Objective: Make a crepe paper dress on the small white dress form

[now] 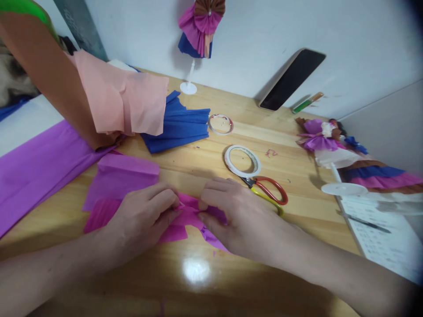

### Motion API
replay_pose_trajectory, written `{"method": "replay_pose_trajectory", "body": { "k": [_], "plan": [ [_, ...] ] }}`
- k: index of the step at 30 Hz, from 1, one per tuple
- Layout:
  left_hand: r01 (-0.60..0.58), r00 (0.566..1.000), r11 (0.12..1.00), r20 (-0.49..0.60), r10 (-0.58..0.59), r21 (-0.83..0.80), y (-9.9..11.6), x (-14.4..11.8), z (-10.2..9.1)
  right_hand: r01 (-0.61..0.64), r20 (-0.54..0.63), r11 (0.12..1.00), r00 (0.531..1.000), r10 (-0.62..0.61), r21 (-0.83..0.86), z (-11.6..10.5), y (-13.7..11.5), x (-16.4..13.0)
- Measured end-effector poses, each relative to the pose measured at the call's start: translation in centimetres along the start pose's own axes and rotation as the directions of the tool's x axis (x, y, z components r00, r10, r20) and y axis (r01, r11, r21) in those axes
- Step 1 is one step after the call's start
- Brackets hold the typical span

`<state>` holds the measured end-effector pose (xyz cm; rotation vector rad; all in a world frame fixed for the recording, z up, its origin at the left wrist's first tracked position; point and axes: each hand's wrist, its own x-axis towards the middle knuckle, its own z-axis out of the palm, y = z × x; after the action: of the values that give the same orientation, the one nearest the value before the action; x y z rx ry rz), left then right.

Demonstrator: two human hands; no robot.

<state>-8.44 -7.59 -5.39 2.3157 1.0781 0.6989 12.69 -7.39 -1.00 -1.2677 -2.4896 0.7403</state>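
Observation:
A piece of pink crepe paper (190, 215) lies on the wooden table (205, 273), pinched from both sides. My left hand (145, 218) grips its left part and my right hand (234, 218) grips its right part, fingertips almost meeting over it. Under it and to the left lie a purple crepe sheet (122, 178) and a darker pink sheet (99, 215). Red-and-yellow scissors (267, 193) rest just beyond my right hand, beside a white tape roll (243, 161).
A long purple paper strip (36, 169), peach paper (122, 103), brown paper (42, 75) and pleated blue paper (178, 125) lie at the left. A smaller tape roll (220, 124), a phone (292, 79) against the wall, two paper-dressed dolls (200, 28) (333, 145), a pen (365, 223) on printed paper.

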Motion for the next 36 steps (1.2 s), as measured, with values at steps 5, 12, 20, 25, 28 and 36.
{"method": "replay_pose_trajectory", "body": {
  "k": [5,12,20,25,28,36],
  "plan": [
    [-0.05,0.999,0.997,-0.013,0.051,0.059,-0.1,0.2,0.1,-0.001,-0.021,0.992,1.0,-0.002,-0.123,0.9,0.7,-0.1],
    [-0.034,0.999,0.997,0.004,0.034,0.071,-0.1,0.4,0.2,0.012,-0.079,0.98,0.996,-0.029,-0.199,1.2,0.8,-0.1],
    [-0.044,0.998,0.997,-0.045,0.047,0.063,0.0,0.8,0.2,-0.049,-0.129,0.978,0.991,0.023,-0.202,0.8,1.1,0.0],
    [-0.063,0.996,0.997,-0.064,0.065,0.042,0.1,1.1,0.2,-0.16,-0.085,0.954,0.986,0.142,-0.252,-2.0,1.3,-1.8],
    [-0.05,0.997,0.998,-0.056,0.053,0.046,0.1,1.1,0.2,-0.216,-0.018,0.913,0.975,0.223,-0.346,-3.6,1.8,-4.6],
    [-0.17,0.964,0.934,-0.146,0.224,0.314,-0.4,0.7,0.3,-0.256,0.017,0.878,0.958,0.287,-0.404,-2.4,2.6,-10.4]
  ]
}}
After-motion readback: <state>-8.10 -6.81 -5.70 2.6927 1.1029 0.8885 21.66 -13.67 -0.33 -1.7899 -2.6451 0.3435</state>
